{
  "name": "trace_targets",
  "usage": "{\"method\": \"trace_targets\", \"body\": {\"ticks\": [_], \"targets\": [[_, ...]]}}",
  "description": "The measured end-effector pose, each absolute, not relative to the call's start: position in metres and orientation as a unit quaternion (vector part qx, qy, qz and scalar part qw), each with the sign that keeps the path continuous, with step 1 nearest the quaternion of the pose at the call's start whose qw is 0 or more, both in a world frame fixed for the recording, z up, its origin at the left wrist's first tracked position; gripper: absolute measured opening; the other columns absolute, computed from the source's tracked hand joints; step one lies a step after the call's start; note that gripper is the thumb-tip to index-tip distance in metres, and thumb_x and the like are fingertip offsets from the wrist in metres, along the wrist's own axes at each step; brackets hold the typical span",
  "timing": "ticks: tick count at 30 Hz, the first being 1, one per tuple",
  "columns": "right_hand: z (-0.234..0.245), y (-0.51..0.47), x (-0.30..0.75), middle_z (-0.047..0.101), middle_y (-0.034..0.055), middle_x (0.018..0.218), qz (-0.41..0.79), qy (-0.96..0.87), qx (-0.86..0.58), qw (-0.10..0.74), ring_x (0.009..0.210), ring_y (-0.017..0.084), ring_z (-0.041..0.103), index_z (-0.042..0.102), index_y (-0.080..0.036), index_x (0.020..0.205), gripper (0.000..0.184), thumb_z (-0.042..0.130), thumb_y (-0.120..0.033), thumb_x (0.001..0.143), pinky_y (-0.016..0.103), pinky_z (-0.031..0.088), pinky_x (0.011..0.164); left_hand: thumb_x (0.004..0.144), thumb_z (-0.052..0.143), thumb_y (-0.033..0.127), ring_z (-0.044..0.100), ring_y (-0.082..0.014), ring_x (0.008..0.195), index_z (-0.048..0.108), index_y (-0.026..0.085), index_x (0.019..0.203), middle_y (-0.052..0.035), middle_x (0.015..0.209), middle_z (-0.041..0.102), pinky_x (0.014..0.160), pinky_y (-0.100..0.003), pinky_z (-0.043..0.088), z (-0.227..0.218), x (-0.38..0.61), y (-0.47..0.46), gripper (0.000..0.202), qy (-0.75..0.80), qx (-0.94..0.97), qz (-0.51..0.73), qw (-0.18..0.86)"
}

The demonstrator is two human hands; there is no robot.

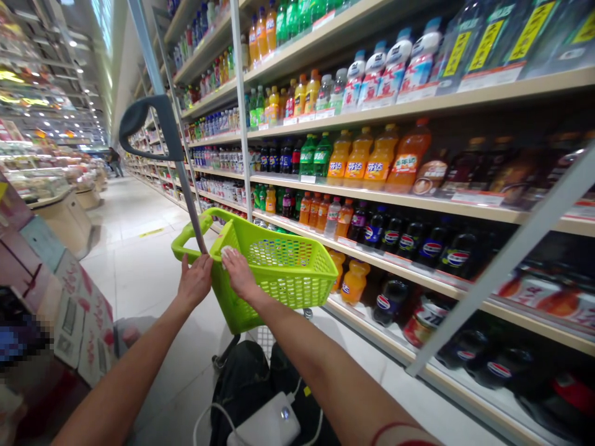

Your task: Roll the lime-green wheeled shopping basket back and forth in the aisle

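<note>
A lime-green rolling shopping basket (279,294) with perforated sides stands in front of me, tilted in view. Its grey pull handle (151,127) is drawn up at the left, and the shaft runs down to the basket's near end. Closed around the foot of that shaft, against the basket's rim, is my left hand (195,282). My right hand (239,272) presses a small white cloth or tissue (225,253) onto the rim beside it. Much of the cloth is hidden beneath the fingers. Through the holes, no goods can be made out inside the basket.
Shelves (390,195) of bottled drinks line the right side, with a slanting grey upright (502,260). Printed cartons (83,297) stand close at left. A white power bank (269,424) with a cable rests on my lap. A person (114,161) is far down the tiled aisle.
</note>
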State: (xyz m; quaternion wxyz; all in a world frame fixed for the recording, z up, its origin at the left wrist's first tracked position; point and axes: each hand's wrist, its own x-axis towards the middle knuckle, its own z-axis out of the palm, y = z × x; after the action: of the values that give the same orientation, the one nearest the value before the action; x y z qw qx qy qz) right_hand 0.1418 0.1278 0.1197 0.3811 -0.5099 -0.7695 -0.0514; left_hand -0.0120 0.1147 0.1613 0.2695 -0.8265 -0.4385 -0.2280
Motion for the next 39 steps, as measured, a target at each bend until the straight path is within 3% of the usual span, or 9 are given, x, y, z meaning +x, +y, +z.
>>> {"method": "trace_targets", "body": {"ticks": [5, 12, 16, 20, 27, 33, 39], "targets": [[0.111, 0.119, 0.178, 0.038, 0.0144, 0.138, -0.031, -0.718, -0.579, 0.387, 0.134, 0.020, 0.020, 0.050, -0.012, 0.122, 0.044, 0.038, -0.002, 0.080, 0.044, 0.024, 0.106, 0.081, 0.025, 0.008, 0.038, -0.0256, 0.126, 0.048, 0.011, 0.123, -0.0154, 0.132, 0.045, 0.107, -0.056, 0.007, 0.162, 0.002, 0.118, 0.047, -0.379, -0.865, -0.186, 0.271], [0.111, 0.117, 0.171, 0.036, 0.0092, 0.139, -0.057, -0.755, -0.546, 0.358, 0.134, 0.021, 0.019, 0.049, -0.012, 0.124, 0.044, 0.039, -0.004, 0.082, 0.040, 0.024, 0.107, 0.080, 0.026, 0.008, 0.037, -0.0278, 0.125, 0.046, 0.009, 0.125, -0.0166, 0.133, 0.044, 0.104, -0.057, 0.014, 0.154, 0.010, 0.115, 0.049, -0.411, -0.858, -0.164, 0.261], [0.098, 0.109, 0.209, 0.037, 0.0110, 0.139, -0.047, -0.721, -0.595, 0.353, 0.134, 0.019, 0.020, 0.050, -0.013, 0.123, 0.043, 0.036, -0.002, 0.083, 0.042, 0.023, 0.107, 0.079, 0.028, 0.010, 0.038, -0.0286, 0.125, 0.047, 0.007, 0.124, -0.0178, 0.132, 0.045, 0.104, -0.057, 0.015, 0.158, 0.010, 0.111, 0.049, -0.417, -0.855, -0.160, 0.263], [0.089, 0.104, 0.215, 0.037, 0.0121, 0.139, -0.065, -0.715, -0.594, 0.363, 0.134, 0.019, 0.019, 0.049, -0.012, 0.124, 0.044, 0.038, -0.002, 0.082, 0.041, 0.023, 0.107, 0.077, 0.032, 0.012, 0.037, -0.0302, 0.125, 0.046, 0.004, 0.124, -0.0201, 0.132, 0.044, 0.105, -0.057, 0.010, 0.157, 0.029, 0.103, 0.050, -0.440, -0.841, -0.147, 0.279], [0.081, 0.096, 0.210, 0.035, 0.0086, 0.140, -0.092, -0.741, -0.554, 0.367, 0.134, 0.020, 0.018, 0.052, -0.017, 0.122, 0.043, 0.040, -0.003, 0.083, 0.044, 0.025, 0.106, 0.077, 0.025, 0.011, 0.030, -0.0251, 0.130, 0.038, 0.013, 0.132, -0.0131, 0.139, 0.035, 0.106, -0.057, 0.001, 0.139, 0.045, 0.102, 0.056, -0.419, -0.865, -0.112, 0.253], [0.067, 0.081, 0.254, 0.034, 0.0115, 0.140, -0.092, -0.707, -0.600, 0.364, 0.135, 0.021, 0.016, 0.048, -0.013, 0.125, 0.050, 0.038, 0.003, 0.078, 0.043, 0.024, 0.106, 0.076, 0.026, 0.009, 0.027, -0.0273, 0.131, 0.037, 0.005, 0.131, -0.0169, 0.140, 0.033, 0.106, -0.058, 0.002, 0.131, 0.054, 0.102, 0.056, -0.442, -0.852, -0.114, 0.256], [0.069, 0.082, 0.245, 0.033, 0.0095, 0.141, -0.095, -0.711, -0.597, 0.361, 0.135, 0.020, 0.015, 0.048, -0.013, 0.125, 0.046, 0.038, -0.001, 0.081, 0.042, 0.023, 0.106, 0.073, 0.028, 0.007, 0.024, -0.0250, 0.133, 0.035, 0.007, 0.132, -0.0140, 0.142, 0.029, 0.106, -0.059, 0.001, 0.125, 0.073, 0.097, 0.060, -0.430, -0.865, -0.085, 0.245]]}}
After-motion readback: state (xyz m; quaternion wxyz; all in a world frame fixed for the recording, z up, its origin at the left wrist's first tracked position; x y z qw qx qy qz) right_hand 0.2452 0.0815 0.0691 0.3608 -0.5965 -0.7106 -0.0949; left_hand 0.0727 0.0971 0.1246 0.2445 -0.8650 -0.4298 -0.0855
